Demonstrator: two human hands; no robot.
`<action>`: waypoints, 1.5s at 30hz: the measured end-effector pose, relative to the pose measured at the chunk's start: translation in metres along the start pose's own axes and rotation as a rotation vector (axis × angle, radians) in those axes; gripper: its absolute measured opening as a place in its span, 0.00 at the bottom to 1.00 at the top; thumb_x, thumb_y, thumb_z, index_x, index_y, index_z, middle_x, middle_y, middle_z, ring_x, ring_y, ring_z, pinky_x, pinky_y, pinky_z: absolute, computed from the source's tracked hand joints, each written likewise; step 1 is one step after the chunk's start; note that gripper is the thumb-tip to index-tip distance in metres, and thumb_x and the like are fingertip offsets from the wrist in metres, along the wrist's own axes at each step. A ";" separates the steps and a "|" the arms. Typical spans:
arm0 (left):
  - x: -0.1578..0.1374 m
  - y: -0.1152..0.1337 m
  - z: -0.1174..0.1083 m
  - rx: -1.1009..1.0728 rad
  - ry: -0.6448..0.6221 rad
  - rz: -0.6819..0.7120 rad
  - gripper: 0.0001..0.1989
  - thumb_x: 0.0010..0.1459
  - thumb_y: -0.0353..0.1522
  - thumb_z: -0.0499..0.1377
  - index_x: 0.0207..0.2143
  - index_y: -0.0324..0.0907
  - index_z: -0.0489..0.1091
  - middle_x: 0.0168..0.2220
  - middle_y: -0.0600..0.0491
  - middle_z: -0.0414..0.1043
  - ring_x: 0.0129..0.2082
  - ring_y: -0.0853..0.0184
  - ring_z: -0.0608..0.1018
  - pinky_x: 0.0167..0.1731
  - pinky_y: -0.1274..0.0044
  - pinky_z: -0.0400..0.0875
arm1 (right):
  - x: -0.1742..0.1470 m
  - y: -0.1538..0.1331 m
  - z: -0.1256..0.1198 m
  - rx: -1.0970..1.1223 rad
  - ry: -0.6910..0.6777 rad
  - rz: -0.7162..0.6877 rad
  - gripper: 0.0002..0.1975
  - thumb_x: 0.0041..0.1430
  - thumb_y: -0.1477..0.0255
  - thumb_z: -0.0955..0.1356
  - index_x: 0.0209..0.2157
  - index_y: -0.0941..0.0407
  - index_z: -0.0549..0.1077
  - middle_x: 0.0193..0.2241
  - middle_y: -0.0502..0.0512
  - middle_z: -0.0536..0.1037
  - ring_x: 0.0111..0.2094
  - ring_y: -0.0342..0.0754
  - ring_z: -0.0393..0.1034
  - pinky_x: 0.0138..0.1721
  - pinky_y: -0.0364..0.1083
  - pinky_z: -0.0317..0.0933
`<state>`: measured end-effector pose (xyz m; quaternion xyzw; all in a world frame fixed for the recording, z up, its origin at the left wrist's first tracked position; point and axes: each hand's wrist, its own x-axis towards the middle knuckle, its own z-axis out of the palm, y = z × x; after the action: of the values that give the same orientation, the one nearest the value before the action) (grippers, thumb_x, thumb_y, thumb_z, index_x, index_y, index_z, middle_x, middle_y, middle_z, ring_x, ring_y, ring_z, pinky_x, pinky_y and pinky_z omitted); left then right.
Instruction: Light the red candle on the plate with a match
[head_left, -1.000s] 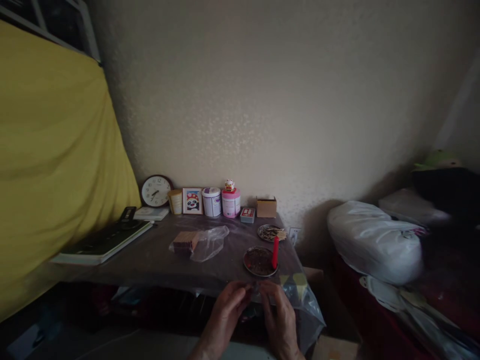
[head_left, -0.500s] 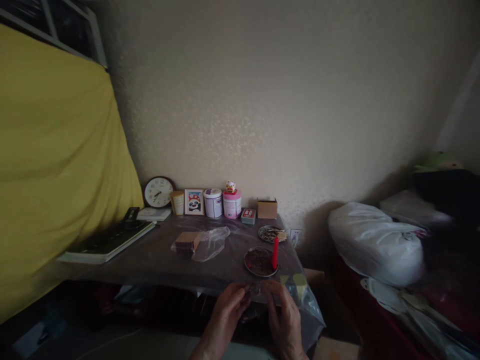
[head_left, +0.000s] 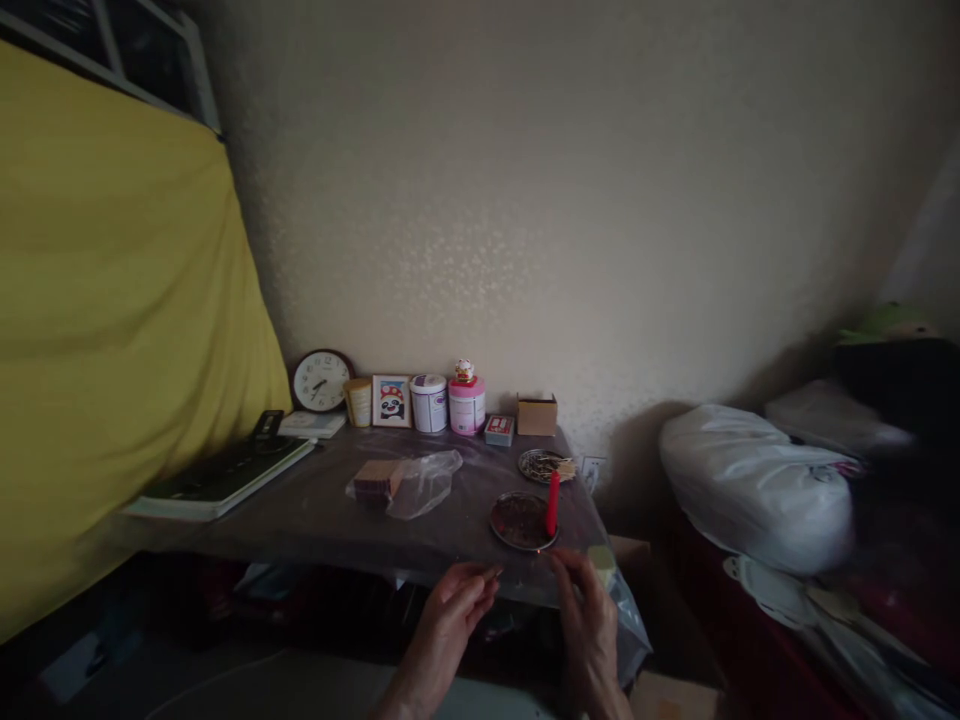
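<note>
1. The room is dim, and both forearms are cut off by the lower edge of the head view.
2. The left hand (head_left: pixel 450 608) is loosely curled in front of the table (head_left: pixel 315 515). Its fingertips pinch something thin and pale, too small and dark to identify.
3. The right hand (head_left: pixel 589 612) is raised just beside the table's near right corner, fingers bent. Whether it holds anything cannot be told.
4. A tiny orange glow (head_left: pixel 539 549) shows between the two hands, at the table edge.
5. Just beyond the hands sits a round metal dish (head_left: pixel 517 520) with an upright red candle (head_left: pixel 553 503) at its right side. Its contents are too dark to make out.
6. A clear plastic bag (head_left: pixel 420 482) lies further left on the table.
</note>
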<state>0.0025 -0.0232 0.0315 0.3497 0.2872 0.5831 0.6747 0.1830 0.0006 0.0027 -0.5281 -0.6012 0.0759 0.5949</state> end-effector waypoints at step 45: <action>0.052 -0.021 -0.057 0.007 0.097 -0.013 0.10 0.50 0.34 0.61 0.35 0.40 0.71 0.36 0.47 0.77 0.41 0.62 0.76 0.43 0.71 0.65 | 0.087 -0.033 -0.007 0.466 0.219 0.279 0.13 0.43 0.63 0.72 0.28 0.59 0.75 0.24 0.50 0.75 0.27 0.43 0.68 0.32 0.42 0.61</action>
<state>-0.0223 0.0347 -0.0185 0.3213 0.3238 0.5939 0.6627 0.1936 0.0456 0.0841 -0.4596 -0.4215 0.2356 0.7454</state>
